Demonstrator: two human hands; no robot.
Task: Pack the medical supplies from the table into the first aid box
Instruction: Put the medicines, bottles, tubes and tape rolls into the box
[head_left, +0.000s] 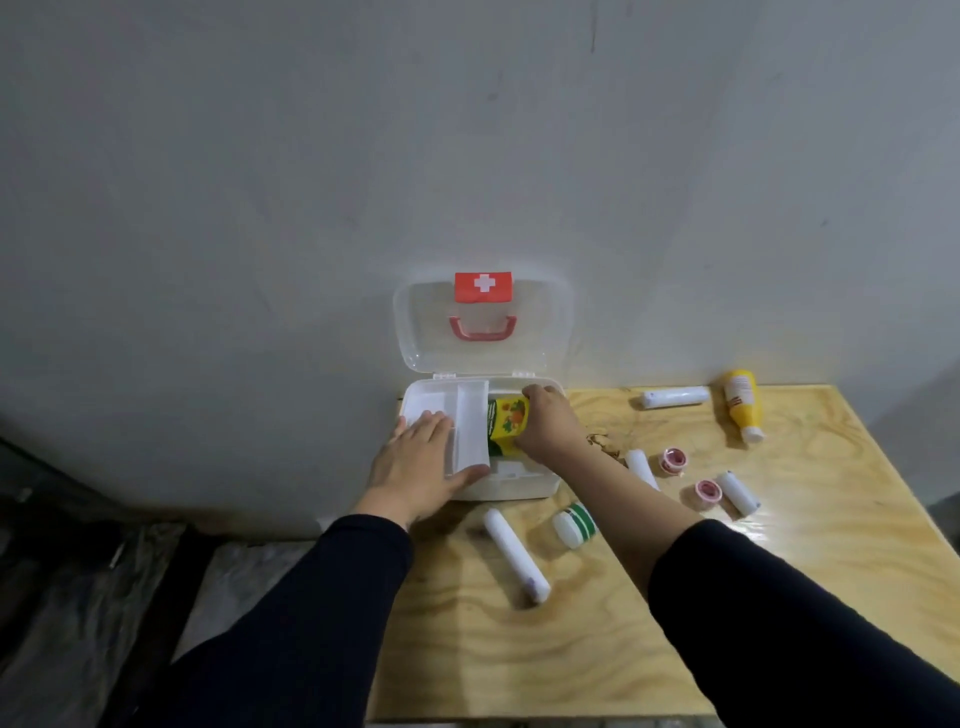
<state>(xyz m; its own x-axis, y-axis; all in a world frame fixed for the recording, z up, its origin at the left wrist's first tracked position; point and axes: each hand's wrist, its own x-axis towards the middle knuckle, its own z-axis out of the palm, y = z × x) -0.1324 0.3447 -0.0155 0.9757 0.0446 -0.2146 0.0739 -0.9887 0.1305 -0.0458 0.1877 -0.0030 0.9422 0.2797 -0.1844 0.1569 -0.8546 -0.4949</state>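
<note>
Mid-frame: right hand (545, 421) gripping yellow carton (509, 422), half inside box (519, 486). Left hand (423, 462) flat, open, pinning tray (452, 415). Best to tip carton upright, slide down beside tray, no forcing.

Plain grey plaster wall (311, 182) behind pale plywood table (779, 597); dark plastic sheeting (78, 571) on floor, left.

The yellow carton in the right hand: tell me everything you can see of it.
The yellow carton is a small cardboard-looking box with green edging and fruit-like printing. It is tilted, partly down inside the open first aid box, just right of the white inner tray. The right hand grips it from the right.
</note>
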